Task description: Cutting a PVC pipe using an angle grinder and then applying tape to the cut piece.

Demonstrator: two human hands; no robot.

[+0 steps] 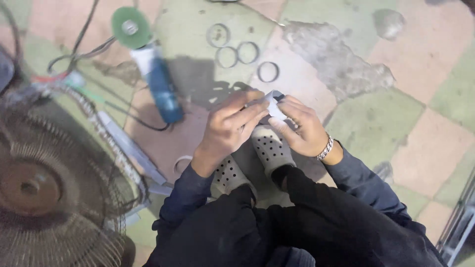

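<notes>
4 metal rings on floor; 2 hands grip 1 white strip.

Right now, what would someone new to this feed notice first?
At centre, the left hand and right hand together pinch a small pale folded piece above grey perforated clogs. Upper left on the tiled floor lies a blue angle grinder with a green disc, four metal rings beside it. A rusty fan grille fills the lower left.

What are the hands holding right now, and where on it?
Both hands, left and right, pinch a small pale piece by its ends; what it is cannot be told.
</notes>
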